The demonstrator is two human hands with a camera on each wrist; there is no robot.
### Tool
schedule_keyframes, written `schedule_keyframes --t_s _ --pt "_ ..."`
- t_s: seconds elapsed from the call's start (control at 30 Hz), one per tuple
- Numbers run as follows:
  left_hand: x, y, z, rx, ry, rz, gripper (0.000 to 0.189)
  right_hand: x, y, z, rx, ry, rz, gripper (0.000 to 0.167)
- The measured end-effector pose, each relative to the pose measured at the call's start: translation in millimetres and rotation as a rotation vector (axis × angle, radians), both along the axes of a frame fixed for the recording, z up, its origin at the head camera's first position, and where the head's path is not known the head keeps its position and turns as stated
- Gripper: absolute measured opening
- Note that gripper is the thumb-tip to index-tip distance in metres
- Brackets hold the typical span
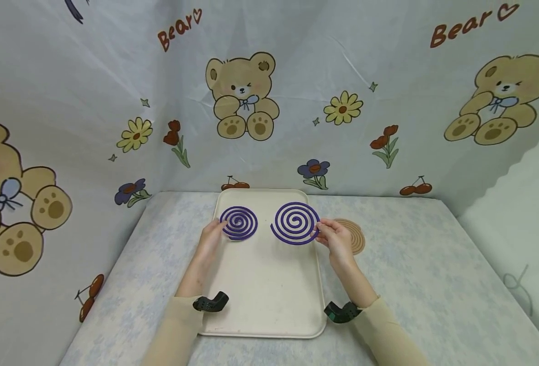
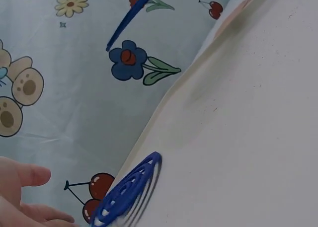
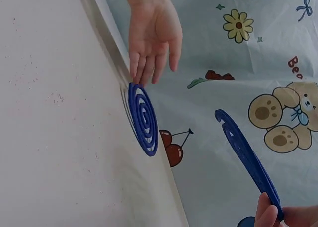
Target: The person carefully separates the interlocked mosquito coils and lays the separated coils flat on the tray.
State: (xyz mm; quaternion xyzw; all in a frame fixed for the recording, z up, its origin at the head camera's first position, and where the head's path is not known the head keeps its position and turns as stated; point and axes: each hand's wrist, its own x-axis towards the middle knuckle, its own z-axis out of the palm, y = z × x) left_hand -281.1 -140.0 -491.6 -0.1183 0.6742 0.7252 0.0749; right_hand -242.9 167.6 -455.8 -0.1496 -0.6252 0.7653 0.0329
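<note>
Two purple spiral mosquito coils appear in the head view over a cream tray point(image 1: 264, 300). The left coil point(image 1: 239, 222) is near the tray's far left part, close over its surface with a shadow beside it. My left hand point(image 1: 211, 236) is at that coil's outer edge; in the right wrist view its fingers point(image 3: 149, 63) are straight, tips right at the rim. My right hand point(image 1: 337, 239) pinches the other coil point(image 1: 295, 222) by its right edge between thumb and fingers. This coil point(image 3: 248, 157) is raised above the tray, tilted up in the right wrist view.
A tan spiral coil point(image 1: 357, 236) lies on the pale marbled table point(image 1: 415, 264) right of the tray, partly behind my right hand. A printed bear curtain point(image 1: 296, 152) hangs along the table's far edge. A thin looped cord point(image 1: 518, 282) shows at far right.
</note>
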Motion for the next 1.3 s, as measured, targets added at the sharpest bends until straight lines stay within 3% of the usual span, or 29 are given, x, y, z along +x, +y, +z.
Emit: schedule_keyframes --t_s 0.13,0.37,0.5,0.57,0.73,0.8,0.9,1.0,1.03,1.07,1.23,1.27,1.3 --pt "4.3 0.7 6.8 -0.046 0.035 -0.014 0.056 -7.5 -1.9 -8.6 -0.022 -0.003 0.005 0.026" --pt "11.0 2.8 19.9 0.040 0.093 0.028 0.046 -29.9 -13.4 -23.1 0.024 -0.010 0.017 0.028" --pt "12.4 2.6 25.1 0.045 0.109 0.019 0.044 -43.8 -20.3 -30.9 0.053 -0.024 0.036 0.025" --pt "15.7 3.8 32.9 0.049 0.105 0.004 0.043 -49.5 -22.5 -34.2 0.067 -0.034 0.050 0.026" --pt "15.6 2.8 34.6 0.060 0.114 0.012 0.040 -56.6 -24.9 -37.7 0.100 -0.062 0.086 0.028" --pt "12.1 -0.3 28.2 0.065 0.128 0.024 0.040 -57.1 -25.0 -38.6 0.104 -0.075 0.095 0.028" --pt "11.1 -2.4 28.8 0.063 0.135 0.030 0.039 -58.3 -23.1 -43.1 0.129 -0.095 0.096 0.027" --pt "11.3 -2.7 29.7 0.054 0.129 0.043 0.038 -62.1 -19.7 -53.4 0.145 -0.094 0.106 0.022" --pt "11.6 -2.3 30.1 0.052 0.125 0.045 0.037 -69.0 -14.6 -66.6 0.120 -0.047 0.133 0.019" --pt "11.8 -1.7 30.2 0.050 0.120 0.043 0.037 -70.3 -13.5 -69.1 0.115 -0.040 0.139 0.018" --pt "13.2 2.9 32.3 0.033 0.107 0.025 0.035 -66.8 -10.8 -63.1 0.161 -0.042 0.157 0.026" --pt "13.5 4.1 32.7 0.025 0.106 0.020 0.035 -58.7 -14.1 -48.7 0.210 -0.083 0.141 0.031" --pt "14.0 5.6 33.5 0.019 0.109 0.016 0.034 -55.7 -13.5 -44.1 0.232 -0.087 0.142 0.034"
